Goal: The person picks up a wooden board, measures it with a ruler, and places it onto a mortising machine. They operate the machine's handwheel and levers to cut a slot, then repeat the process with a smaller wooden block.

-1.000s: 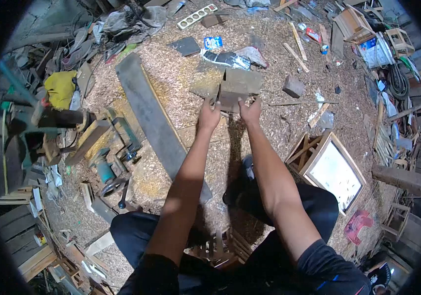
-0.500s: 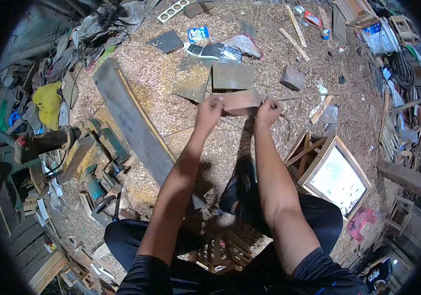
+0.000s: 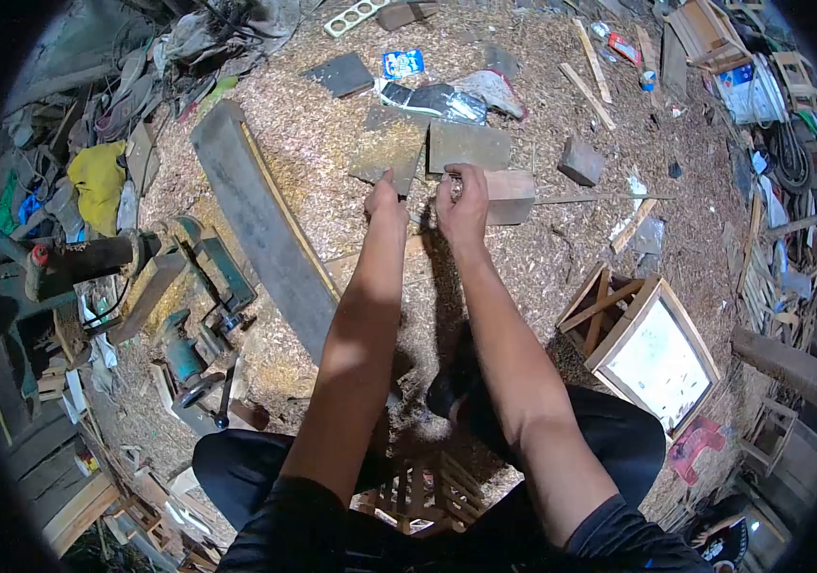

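Note:
My left hand is at the near edge of a flat, dust-covered board, its thumb lying over the edge and its other fingers mostly hidden. At the left end of a reddish-brown wooden block is my right hand, thumb and fingers apart and curved, overlapping the block's end. Just behind that block stands a thicker grey-brown wooden block, beside the dusty board.
A long dark plank lies on the left, near a green metal clamp. To the right are a small dark block and a wooden frame with a white panel. Wood shavings cover the floor.
Both hands have come off the reddish-brown block's earlier hold points. My right hand has moved left to the block's other end; my left hand has shifted to the dusty board. The view has shifted slightly.

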Action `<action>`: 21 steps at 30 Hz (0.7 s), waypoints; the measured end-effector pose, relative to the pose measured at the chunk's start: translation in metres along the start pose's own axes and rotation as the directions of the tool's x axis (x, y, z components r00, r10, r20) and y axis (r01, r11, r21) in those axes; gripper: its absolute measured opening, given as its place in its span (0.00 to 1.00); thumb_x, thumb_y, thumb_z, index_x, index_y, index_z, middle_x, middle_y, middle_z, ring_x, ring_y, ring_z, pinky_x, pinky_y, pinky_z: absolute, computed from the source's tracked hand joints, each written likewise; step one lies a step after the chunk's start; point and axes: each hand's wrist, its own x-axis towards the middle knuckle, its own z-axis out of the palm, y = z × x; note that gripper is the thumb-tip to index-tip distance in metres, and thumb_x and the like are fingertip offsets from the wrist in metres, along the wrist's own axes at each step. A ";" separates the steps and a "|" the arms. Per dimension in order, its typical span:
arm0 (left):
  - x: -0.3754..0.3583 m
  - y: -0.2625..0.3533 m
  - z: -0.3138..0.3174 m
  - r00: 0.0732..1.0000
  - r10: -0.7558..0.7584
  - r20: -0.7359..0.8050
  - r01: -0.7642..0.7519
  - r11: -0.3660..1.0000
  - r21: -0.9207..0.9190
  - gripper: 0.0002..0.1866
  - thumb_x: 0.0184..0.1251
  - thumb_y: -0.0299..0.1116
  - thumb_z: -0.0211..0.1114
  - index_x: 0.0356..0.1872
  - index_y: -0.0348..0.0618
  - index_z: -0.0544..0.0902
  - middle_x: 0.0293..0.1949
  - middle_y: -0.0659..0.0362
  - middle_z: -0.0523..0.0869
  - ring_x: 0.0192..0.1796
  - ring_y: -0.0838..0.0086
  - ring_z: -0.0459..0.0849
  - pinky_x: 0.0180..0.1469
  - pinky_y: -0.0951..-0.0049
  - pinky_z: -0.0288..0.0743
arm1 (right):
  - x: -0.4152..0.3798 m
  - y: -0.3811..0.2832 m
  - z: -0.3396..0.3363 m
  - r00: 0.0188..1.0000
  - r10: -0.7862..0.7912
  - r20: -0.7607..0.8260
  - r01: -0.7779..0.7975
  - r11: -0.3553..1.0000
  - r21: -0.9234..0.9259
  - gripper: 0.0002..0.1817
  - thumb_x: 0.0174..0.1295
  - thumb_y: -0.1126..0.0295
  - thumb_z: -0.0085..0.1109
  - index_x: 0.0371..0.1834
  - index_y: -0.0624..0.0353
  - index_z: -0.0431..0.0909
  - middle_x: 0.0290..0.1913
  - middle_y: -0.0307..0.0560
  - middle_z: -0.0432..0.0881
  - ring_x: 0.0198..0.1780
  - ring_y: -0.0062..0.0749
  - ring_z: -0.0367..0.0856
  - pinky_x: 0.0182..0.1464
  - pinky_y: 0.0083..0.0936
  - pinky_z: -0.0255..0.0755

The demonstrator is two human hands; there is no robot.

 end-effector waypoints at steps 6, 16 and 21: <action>0.010 -0.003 0.025 0.976 -0.063 0.207 0.076 0.996 -0.051 0.30 0.64 0.40 0.64 0.63 0.34 0.67 0.61 0.49 0.75 0.63 0.60 0.73 0.64 0.52 0.66 | -0.002 0.011 0.001 0.994 0.107 -0.010 -0.106 0.993 0.048 0.09 0.58 0.78 0.55 0.41 0.67 0.76 0.41 0.59 0.78 0.47 0.53 0.77 0.53 0.39 0.70; -0.127 0.092 -0.020 0.507 0.630 0.588 -0.724 -0.059 0.688 0.42 0.39 0.39 0.77 0.56 0.29 0.68 0.53 0.42 0.73 0.54 0.52 0.77 0.56 0.60 0.73 | -0.005 -0.017 0.011 0.966 0.251 -0.067 -0.250 0.968 0.023 0.15 0.61 0.71 0.55 0.49 0.69 0.73 0.46 0.62 0.75 0.51 0.55 0.75 0.56 0.41 0.68; -0.184 0.126 -0.118 0.409 0.552 0.726 -0.838 -0.088 0.539 0.41 0.36 0.39 0.80 0.53 0.26 0.73 0.50 0.39 0.80 0.54 0.53 0.80 0.57 0.61 0.73 | -0.031 -0.093 0.003 0.987 0.142 -0.075 -0.123 0.968 0.218 0.25 0.70 0.61 0.50 0.61 0.72 0.67 0.59 0.71 0.69 0.64 0.62 0.66 0.68 0.44 0.58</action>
